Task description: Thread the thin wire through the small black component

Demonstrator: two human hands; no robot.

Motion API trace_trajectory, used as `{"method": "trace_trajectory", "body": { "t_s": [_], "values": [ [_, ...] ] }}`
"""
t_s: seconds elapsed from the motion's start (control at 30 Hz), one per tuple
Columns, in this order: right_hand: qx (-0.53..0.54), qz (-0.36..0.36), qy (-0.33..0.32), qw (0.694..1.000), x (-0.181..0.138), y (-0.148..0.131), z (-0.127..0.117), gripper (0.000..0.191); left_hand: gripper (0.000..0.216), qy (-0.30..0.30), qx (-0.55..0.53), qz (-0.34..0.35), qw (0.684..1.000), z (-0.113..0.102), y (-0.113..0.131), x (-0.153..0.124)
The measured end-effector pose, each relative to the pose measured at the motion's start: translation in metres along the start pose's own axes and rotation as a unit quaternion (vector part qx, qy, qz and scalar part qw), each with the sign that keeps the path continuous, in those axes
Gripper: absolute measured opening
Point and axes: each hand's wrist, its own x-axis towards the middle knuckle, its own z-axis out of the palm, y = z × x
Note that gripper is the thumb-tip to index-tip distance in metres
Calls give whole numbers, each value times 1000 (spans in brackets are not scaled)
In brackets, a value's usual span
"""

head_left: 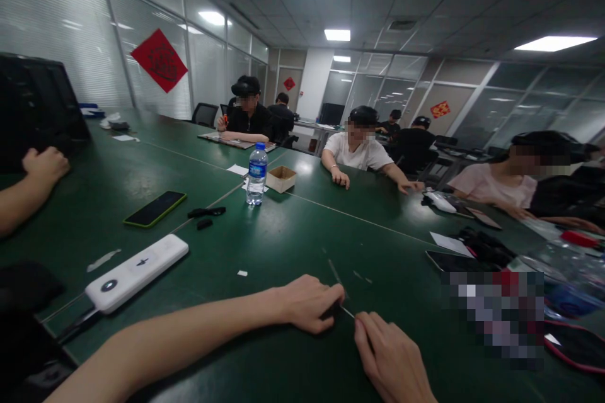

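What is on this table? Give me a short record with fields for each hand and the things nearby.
Left hand: pinches a thin pale strand
Right hand: fingertips meet the strand's other end
Surface: dark green table
Nearby: white oblong power bank, clear plastic water bottle, small open cardboard box
Others: people seated opposite

A single head-worn camera looked forward and slightly down across a long dark green table (293,245). Its wide lens caught the wearer's left hand (307,303) and right hand (392,359) close at the bottom edge, with the frosted glass wall (61,31) far behind.
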Motion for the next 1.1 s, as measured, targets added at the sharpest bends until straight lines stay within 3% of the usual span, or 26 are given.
{"method": "trace_trajectory", "body": {
  "t_s": [0.27, 0.67, 1.1],
  "values": [
    [-11, -11, -1, 1000, 1, 9, 2, 43, 24, 17, 14, 30, 999, 3, -4, -1],
    [-15, 15, 14, 1000, -1, 10, 6, 49, 21, 25, -4, -13, 1000, 0, 0, -2],
    [-7, 44, -46, 998, -1, 3, 1, 50, 33, 38, 61, -28, 997, 10, 1, 1]
  ]
}}
